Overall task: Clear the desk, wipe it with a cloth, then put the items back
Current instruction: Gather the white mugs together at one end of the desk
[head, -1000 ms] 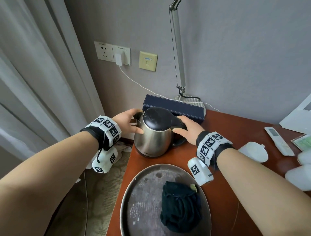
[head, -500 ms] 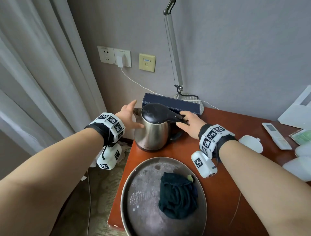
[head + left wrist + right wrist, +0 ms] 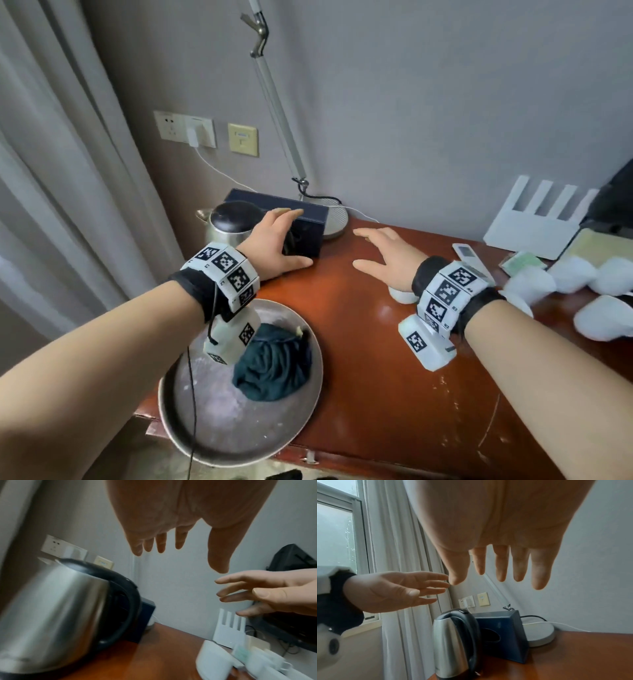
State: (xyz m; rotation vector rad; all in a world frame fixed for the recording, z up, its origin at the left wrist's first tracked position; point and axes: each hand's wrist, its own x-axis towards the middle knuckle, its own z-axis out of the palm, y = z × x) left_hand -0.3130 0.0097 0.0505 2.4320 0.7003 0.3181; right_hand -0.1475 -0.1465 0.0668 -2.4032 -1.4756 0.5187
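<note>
A steel kettle [image 3: 226, 224] with a black lid stands at the desk's back left corner, in front of a dark blue tissue box [image 3: 310, 219]. My left hand [image 3: 274, 245] hovers open just right of the kettle, over the box's near end, holding nothing. My right hand [image 3: 387, 262] is open with spread fingers above the bare red-brown desk [image 3: 376, 359], also empty. A dark green cloth [image 3: 274, 363] lies bunched in a round metal tray [image 3: 219, 425] at the front left edge. Both wrist views show straight fingers [image 3: 161, 543] [image 3: 501, 563] and the kettle [image 3: 56, 612] [image 3: 452, 642] below.
A lamp base [image 3: 334, 217] and its arm stand behind the box, with a white cable to the wall socket [image 3: 197, 132]. White cups [image 3: 579, 277], a remote [image 3: 467, 255], a white router [image 3: 537, 219] and papers crowd the right side. Curtains hang left.
Both hands have let go of the kettle and moved right; the left now hovers by the tissue box, the right is out over the desk. The view has swung right.
</note>
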